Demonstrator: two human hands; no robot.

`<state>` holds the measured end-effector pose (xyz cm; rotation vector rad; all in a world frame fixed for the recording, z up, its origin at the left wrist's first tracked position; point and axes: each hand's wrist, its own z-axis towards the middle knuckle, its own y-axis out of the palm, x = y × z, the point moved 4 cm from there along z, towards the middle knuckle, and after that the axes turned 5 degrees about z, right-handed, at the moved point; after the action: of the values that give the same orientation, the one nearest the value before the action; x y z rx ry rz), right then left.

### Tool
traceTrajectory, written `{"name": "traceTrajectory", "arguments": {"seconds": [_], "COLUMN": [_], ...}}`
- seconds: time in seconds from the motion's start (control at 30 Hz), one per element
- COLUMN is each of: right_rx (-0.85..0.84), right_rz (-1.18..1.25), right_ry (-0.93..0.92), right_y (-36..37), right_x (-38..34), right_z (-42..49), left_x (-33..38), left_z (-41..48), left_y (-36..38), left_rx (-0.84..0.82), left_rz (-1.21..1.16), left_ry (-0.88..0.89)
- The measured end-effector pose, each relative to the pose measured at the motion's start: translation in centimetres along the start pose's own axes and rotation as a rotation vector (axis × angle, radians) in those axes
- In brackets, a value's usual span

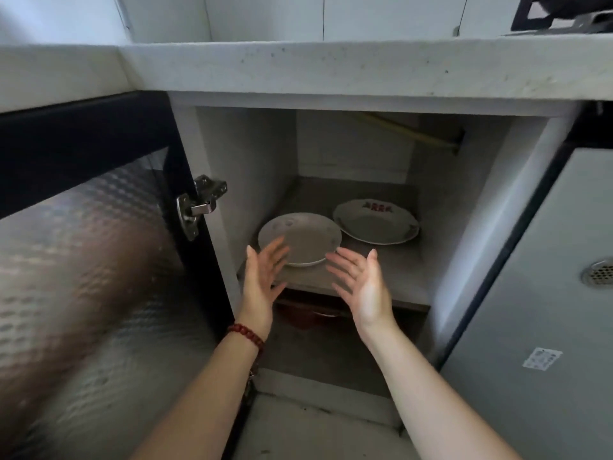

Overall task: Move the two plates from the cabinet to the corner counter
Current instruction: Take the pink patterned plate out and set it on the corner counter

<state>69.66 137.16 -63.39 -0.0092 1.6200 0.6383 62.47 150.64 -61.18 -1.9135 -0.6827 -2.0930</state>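
Fingers (head view): the fingers (277, 252) of both hands are straight and spread, released, and they hold nothing.
Left hand (265, 277): palm turned inward, at 7 o'clock of the near plate (300, 239); its fingertips overlap the rim, but I cannot tell if they touch it.
Right hand (360, 287): palm facing the left one, at 5 o'clock of the same plate, near its rim.
Near plate: white, on the cabinet shelf (398, 270), close to the front edge, between the two hands.
Far plate (376, 222): white with red marks on the rim, just beside the near plate at 2 o'clock, deeper on the shelf.
Cabinet door (99, 260): open, at 9 o'clock.
Counter (331, 64): at 12 o'clock, above the cabinet.
Bracelet (245, 332): red beads, on the left wrist.
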Motion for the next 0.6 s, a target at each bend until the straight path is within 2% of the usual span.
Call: {"name": "traceTrajectory", "arguments": {"seconds": [0.3, 0.6], "right_rx": [0.090, 0.105], "right_rz": [0.031, -0.061], "right_ry": [-0.051, -0.105], "right_y": [0.1, 0.5], "right_x": [1.1, 2.2], "right_z": [3.4, 4.9], "left_x": [-2.6, -4.6], "left_z": [3.3, 5.0], "left_y": [-1.7, -1.8], "left_rx": [0.011, -0.003], "left_rz": [-0.113, -0.048], "left_ry": [-0.063, -0.119]}}
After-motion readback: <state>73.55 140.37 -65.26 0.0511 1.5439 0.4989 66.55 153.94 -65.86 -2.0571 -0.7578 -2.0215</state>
